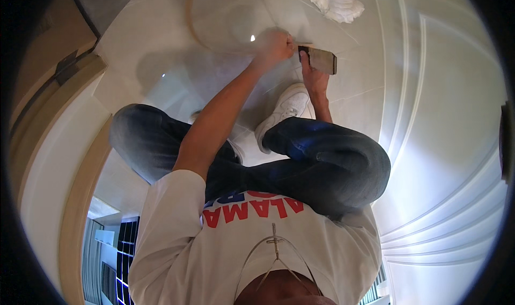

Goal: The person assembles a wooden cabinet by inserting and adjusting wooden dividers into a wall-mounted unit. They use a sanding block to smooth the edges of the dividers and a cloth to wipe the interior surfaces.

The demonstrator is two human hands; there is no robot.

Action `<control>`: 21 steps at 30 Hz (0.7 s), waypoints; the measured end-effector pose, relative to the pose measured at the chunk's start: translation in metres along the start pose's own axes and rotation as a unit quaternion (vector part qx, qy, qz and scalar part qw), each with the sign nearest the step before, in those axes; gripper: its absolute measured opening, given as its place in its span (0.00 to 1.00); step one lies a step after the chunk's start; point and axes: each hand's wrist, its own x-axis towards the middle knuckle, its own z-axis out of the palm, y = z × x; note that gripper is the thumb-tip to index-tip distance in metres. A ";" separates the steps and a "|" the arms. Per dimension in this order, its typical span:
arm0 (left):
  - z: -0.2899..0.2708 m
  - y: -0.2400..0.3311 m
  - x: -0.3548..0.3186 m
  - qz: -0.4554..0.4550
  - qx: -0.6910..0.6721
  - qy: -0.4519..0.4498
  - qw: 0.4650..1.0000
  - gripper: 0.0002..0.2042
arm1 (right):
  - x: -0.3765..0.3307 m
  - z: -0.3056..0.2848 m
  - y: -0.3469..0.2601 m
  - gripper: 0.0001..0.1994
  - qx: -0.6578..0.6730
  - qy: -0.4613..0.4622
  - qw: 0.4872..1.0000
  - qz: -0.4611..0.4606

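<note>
I am squatting over a pale tiled floor (161, 53). My left hand (274, 49) is closed around the thin handle of a wide-bladed scraper (322, 61). The blade lies low against the floor beside a tile seam. My right hand (314, 79) reaches up from behind my knee, its fingers gripping the near edge of the blade. A lump of white material (335, 0), cloth or plaster, lies on the floor just beyond the scraper.
My white shoe (287, 105) and bent knees in dark jeans (327, 165) sit right below the hands. A white panelled door (445, 117) fills the right side. A wooden frame (80, 160) and wall run down the left.
</note>
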 end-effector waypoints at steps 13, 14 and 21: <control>-0.014 0.019 0.000 -0.039 -0.025 -0.024 0.999 0.13 | 0.011 0.000 0.001 0.14 0.006 -0.002 1.000 0.005; -0.015 0.019 -0.001 -0.040 -0.022 -0.024 0.999 0.13 | 0.011 0.000 0.001 0.14 0.005 -0.006 1.000 0.004; -0.012 0.022 -0.002 -0.022 -0.031 -0.014 0.999 0.14 | 0.009 -0.002 0.005 0.13 -0.010 0.019 1.000 -0.018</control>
